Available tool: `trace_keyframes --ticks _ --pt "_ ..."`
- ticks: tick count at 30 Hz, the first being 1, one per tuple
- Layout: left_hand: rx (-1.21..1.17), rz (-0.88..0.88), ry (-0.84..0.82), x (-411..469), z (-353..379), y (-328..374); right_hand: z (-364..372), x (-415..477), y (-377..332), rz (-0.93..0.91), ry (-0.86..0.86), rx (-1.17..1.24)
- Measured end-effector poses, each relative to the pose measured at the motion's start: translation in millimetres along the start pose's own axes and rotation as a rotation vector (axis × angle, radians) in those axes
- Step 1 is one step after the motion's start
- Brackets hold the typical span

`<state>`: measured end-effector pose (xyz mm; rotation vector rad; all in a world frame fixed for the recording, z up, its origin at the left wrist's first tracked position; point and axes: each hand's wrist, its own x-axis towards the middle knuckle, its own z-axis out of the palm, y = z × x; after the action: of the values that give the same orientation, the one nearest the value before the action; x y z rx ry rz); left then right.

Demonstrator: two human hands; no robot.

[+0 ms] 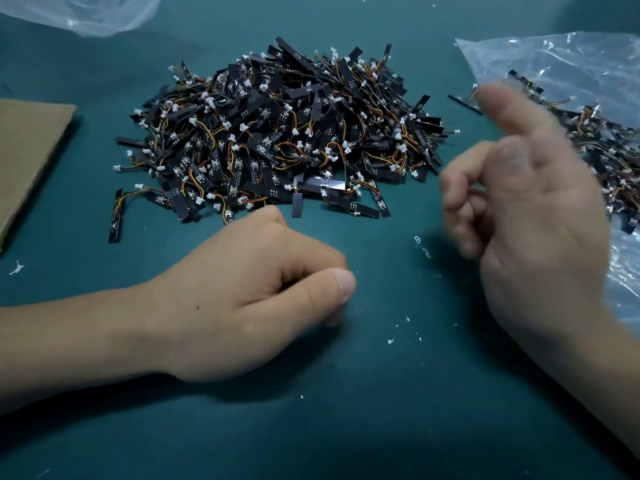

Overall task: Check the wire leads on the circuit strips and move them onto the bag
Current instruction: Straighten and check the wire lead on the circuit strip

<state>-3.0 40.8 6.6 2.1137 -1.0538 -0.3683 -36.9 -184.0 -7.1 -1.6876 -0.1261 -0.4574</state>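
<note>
A large heap of circuit strips [287, 140], black with red, yellow and orange wire leads and small white plugs, lies on the teal worktop [346, 427] at 12 o'clock from the middle of the view. At 2 to 3 o'clock a clear plastic bag [571, 60] is spread flat, and a smaller batch of strips [602, 147] rests on it, well apart from the heap. One stray strip [464, 103] lies just off the bag's near corner. The left hand [256, 299] rests on the worktop at 7 o'clock, just below the heap's near edge. Its fingers are curled under and its thumb is pressed to the forefinger, and nothing shows in its grip. The right hand [526, 209] is raised at 3 to 4 o'clock in front of the bag, blurred, thumb up and fingers bent toward the palm. Whether it holds anything cannot be told. A sheet of brown cardboard [27, 150] lies at 9 o'clock, and a second piece of clear plastic [97, 12] sits at 11 o'clock. White scraps [391, 341] dot the worktop between the hands.
</note>
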Motion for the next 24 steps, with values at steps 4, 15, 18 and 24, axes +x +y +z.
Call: trace_keyframes --ticks 4,15,18,24 --pt "0.151 0.018 -0.062 2 -3 -2 0 -1 2 -0.003 -0.132 -0.339" --pt "0.178 0.061 -0.05 1 -1 -4 10 -3 1 -0.053 -0.342 -0.867" --pt "0.166 0.069 -0.012 0 -1 -4 7 -3 1 -0.116 -0.228 -0.716" --pt "-0.199 -0.039 0.151 2 0 -7 2 -5 1 -0.107 -0.09 -0.438"
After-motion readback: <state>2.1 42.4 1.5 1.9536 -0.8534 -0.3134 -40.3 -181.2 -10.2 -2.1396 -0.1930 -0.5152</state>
